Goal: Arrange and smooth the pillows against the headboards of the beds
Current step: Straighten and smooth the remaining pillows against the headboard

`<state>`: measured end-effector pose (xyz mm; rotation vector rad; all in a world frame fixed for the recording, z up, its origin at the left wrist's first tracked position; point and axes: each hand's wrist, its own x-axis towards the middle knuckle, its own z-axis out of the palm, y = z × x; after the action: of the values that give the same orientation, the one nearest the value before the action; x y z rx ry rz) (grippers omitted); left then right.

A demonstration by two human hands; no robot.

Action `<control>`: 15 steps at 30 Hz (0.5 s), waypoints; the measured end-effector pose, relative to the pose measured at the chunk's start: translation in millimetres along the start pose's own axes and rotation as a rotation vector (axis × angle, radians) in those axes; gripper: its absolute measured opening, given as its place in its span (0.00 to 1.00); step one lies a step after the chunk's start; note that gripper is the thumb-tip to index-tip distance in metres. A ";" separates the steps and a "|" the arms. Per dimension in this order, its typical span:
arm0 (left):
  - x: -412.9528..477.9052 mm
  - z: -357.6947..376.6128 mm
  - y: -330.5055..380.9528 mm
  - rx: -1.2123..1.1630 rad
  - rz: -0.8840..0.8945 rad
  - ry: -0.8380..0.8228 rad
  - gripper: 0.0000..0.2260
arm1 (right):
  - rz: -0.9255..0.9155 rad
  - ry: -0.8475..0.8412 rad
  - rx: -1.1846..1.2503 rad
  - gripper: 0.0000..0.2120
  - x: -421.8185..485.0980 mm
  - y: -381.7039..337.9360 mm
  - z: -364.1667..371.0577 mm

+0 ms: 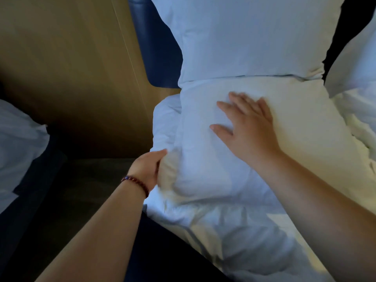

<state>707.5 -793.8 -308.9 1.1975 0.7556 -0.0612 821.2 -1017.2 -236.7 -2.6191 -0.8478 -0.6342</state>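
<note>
Dark floor [85, 176] lies open between the bed [234, 231] and the neighbouring bed [18, 135], closed off beyond by a wooden panel [71, 68]. The upright pillow [244, 37] covers the headboard [156, 47] but for its left strip. The flat pillow [295, 129] lies right before it.

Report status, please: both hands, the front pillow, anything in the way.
Left hand grips front pillow at its left edge. Right hand flat on it, fingers spread. Back pillow upright against blue headboard. Nothing seen blocking.

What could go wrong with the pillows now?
1. The left hand grips the side edge of the front pillow, where the cloth is already bunched. A tug might wrinkle it more.
2. The right hand presses flat on that pillow. A hard push could knock the back pillow, standing against the headboard, crooked.
</note>
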 end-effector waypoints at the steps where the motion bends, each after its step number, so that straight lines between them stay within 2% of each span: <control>1: -5.1 -12.9 -6.1 -0.053 0.000 0.053 0.07 | 0.006 -0.015 -0.034 0.28 1.1 4.8 2.2; 3: -14.7 -37.8 -17.7 -0.279 -0.037 0.161 0.12 | -0.004 -0.015 -0.087 0.29 -1.6 8.2 6.8; 4: -15.4 -46.4 -24.9 -0.340 -0.054 0.199 0.11 | -0.012 -0.008 -0.106 0.29 -2.6 6.8 8.9; 7: -16.3 -54.0 -25.3 -0.176 -0.032 0.313 0.05 | -0.014 0.002 -0.129 0.28 -1.2 -1.0 11.5; 12: 13.6 0.8 6.6 0.032 -0.021 0.066 0.11 | -0.020 0.001 -0.128 0.27 1.9 -2.2 10.0; 15: 25.8 14.9 15.4 0.162 -0.024 0.025 0.13 | -0.029 0.018 -0.132 0.27 -0.6 -1.2 10.2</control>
<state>741.1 -791.6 -308.4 1.3451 0.7988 -0.1293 823.3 -1012.3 -245.5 -2.7180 -0.8681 -0.7452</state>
